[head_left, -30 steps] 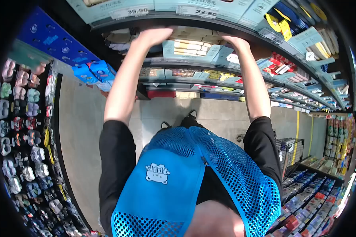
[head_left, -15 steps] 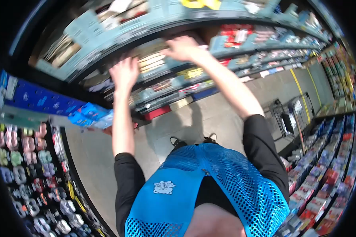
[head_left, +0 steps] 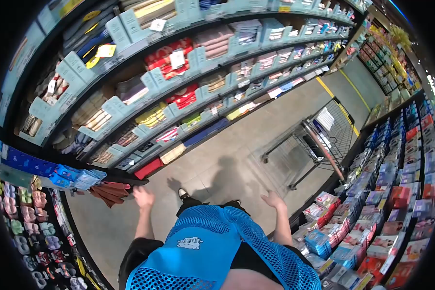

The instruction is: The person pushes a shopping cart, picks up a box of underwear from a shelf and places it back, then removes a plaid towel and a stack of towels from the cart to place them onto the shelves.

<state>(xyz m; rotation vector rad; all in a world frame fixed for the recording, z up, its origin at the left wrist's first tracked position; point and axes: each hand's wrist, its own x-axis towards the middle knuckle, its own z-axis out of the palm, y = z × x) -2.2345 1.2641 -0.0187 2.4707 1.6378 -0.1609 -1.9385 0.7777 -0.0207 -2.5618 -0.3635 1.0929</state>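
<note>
My left hand point(head_left: 143, 198) hangs low in the aisle with nothing in it, its fingers loosely apart. Just left of it is a reddish-brown cloth point(head_left: 110, 193) hanging at the shelf end, and I see a gap between them. On the other side of my body, my right hand point(head_left: 274, 199) is held out over the floor, empty, fingers extended. Ahead stands a shelf unit with light-blue boxes of folded textiles, among them a stack of beige cloths point(head_left: 93, 117) and a red patterned stack point(head_left: 169, 58).
A wire shopping cart point(head_left: 319, 140) stands on the right of the aisle. Packaged goods point(head_left: 372, 212) fill the right-hand rack, and slippers point(head_left: 28, 212) hang on the left. Blue packs point(head_left: 75, 176) sit at the shelf end. Grey floor point(head_left: 203, 174) lies between.
Both hands have left the beige cloths on the shelf and dropped down beside my body. My view has swung to take in more of the shelves and the whole cart.
</note>
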